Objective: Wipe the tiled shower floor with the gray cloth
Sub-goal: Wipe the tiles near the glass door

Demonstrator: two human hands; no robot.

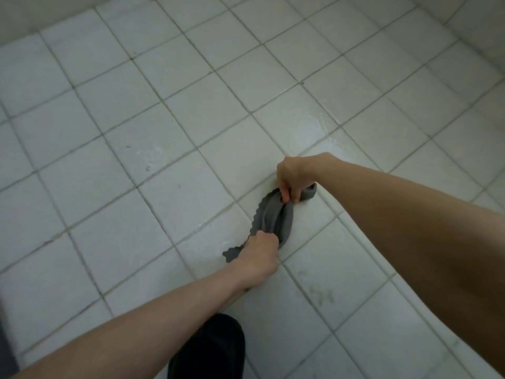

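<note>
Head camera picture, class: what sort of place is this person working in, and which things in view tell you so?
Probably a shower or bathroom. The floor is small pale square tiles with dark grout, a tiled wall rises at the far corner, and a wet patch shines beyond both hands, which grip a gray cloth.

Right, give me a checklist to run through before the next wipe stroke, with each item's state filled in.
1. Cloth in hand: ok. The left hand and right hand each grip an end of the gray cloth.
2. Cloth spread flat for wiping: not ok. It is bunched and twisted between the hands.
3. Cloth touching the tiled floor: cannot tell.
4. Spots left to wipe: not ok. A wet patch lies beyond the right hand, and dark scuff marks sit on a nearer tile.
5. Path clear: ok. Only the dark shoe is nearby, behind the hands.
</note>
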